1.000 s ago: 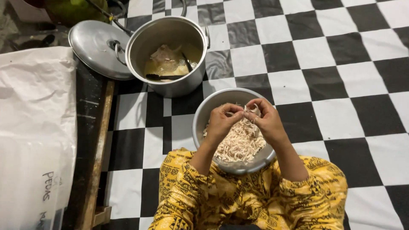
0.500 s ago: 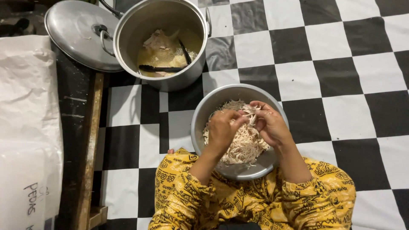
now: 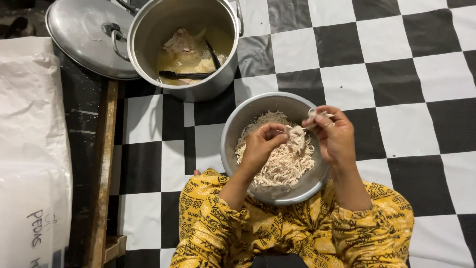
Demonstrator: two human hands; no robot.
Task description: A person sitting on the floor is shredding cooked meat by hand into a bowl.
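We pinch a chicken piece (image 3: 297, 136) between left hand (image 3: 260, 149) and right hand (image 3: 334, 136) above the metal bowl (image 3: 238, 124); open checkered floor (image 3: 411, 99) lies right, pot (image 3: 218, 84) near the bowl's far rim

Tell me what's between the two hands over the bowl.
In the head view, a pale piece of meat spans between the left hand and right hand, above the shreds in the bowl.

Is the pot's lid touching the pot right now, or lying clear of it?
Touching. The head view shows the lid lying flat beside the pot, its rim tucked against the pot's wall under the side handle, with no gap between them.
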